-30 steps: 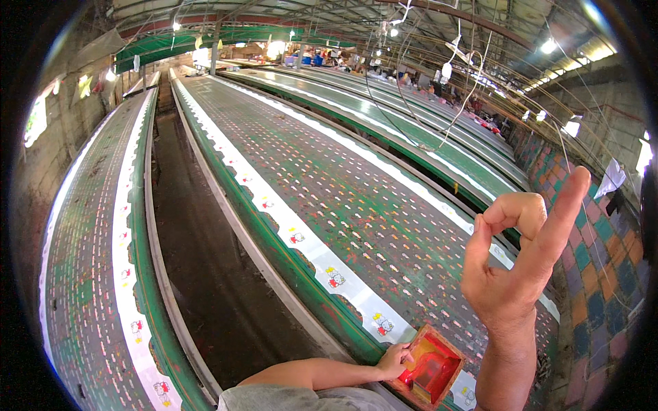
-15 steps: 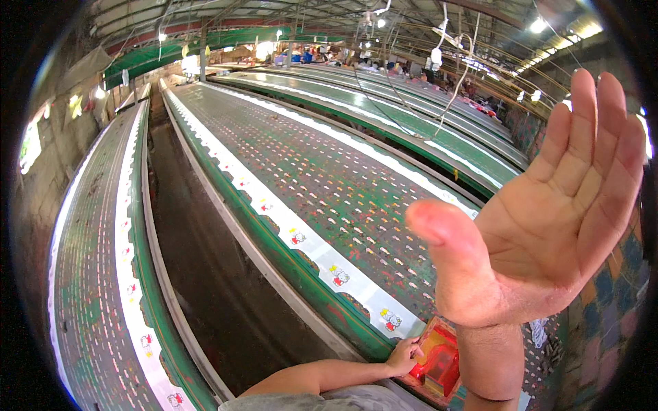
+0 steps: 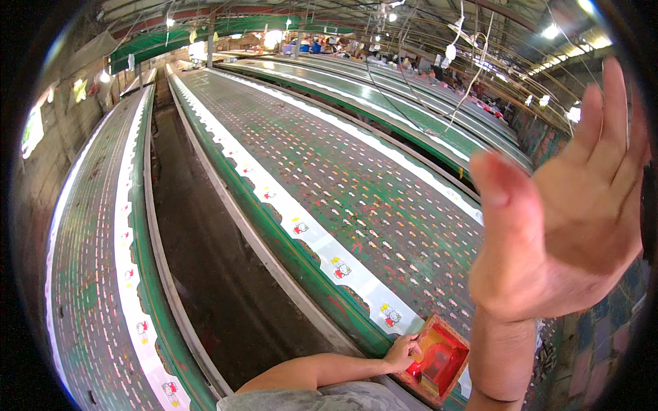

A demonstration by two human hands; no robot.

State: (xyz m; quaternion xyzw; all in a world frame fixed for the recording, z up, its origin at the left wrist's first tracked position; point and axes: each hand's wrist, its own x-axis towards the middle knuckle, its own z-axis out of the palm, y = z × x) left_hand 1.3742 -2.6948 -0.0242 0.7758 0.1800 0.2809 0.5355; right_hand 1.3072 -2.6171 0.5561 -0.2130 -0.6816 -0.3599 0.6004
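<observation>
At the near end of the long printing table (image 3: pixel 301 159), my left hand (image 3: pixel 403 353) is closed on the left edge of a small wooden screen-printing frame (image 3: pixel 450 328). Wet red ink (image 3: pixel 439 362) coats the inside of the frame. Under its far corner runs a white fabric strip (image 3: pixel 365 284) printed with small red-and-yellow cartoon figures. My right hand (image 3: pixel 562 212) is raised close in front at the right, palm showing, fingers stretched and thumb apart. It holds nothing, and its wrist passes just right of the frame.
To the left, beyond a dark aisle (image 3: pixel 199 246), stands another long table (image 3: pixel 89 274) with a similar printed strip (image 3: pixel 140 322). More green tables (image 3: pixel 329 85) stretch away at the right. Cables (image 3: pixel 473 75) and lamps hang overhead. Patterned floor tiles (image 3: pixel 603 373) show at the lower right.
My right hand has moved to the right, uncovering more of the frame. My left hand keeps its hold on the frame's edge. The whole view has shifted slightly.
</observation>
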